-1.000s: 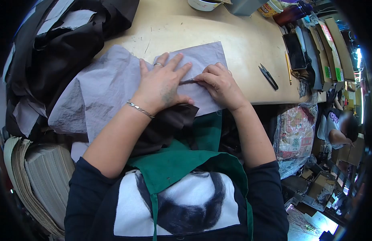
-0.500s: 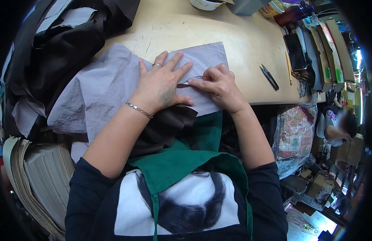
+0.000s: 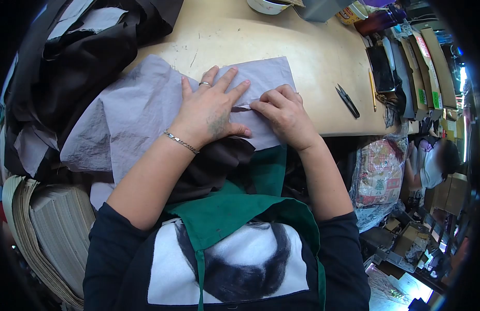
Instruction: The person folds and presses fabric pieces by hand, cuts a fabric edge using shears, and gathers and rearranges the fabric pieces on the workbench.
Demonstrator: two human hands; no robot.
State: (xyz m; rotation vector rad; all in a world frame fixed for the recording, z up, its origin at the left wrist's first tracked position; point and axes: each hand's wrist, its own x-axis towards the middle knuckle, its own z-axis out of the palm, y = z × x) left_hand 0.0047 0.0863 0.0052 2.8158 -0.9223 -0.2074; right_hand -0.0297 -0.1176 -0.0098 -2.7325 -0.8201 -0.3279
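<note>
Grey-lilac fabric (image 3: 139,109) lies across the front of the table, with dark brown cloth (image 3: 214,160) showing below it. My left hand (image 3: 211,106) rests flat on the fabric, fingers spread, a ring and a bracelet on it. Just right of it, my right hand (image 3: 284,111) pinches the edge of a narrow slit in the fabric between thumb and fingers. Dark material shows inside the slit (image 3: 241,109). The right fingertips partly hide what they grip.
Small black snips (image 3: 347,101) and a yellow pencil (image 3: 373,90) lie to the right. Dark cloth (image 3: 89,62) is heaped at the left. A bowl (image 3: 268,5) stands at the back. Another person (image 3: 432,163) is at the far right, beyond a plastic-wrapped bundle (image 3: 379,173).
My right hand has shifted slightly along the slit, its fingers closing together at the edge. My left hand stays nearly in place. The person at the far right has changed posture.
</note>
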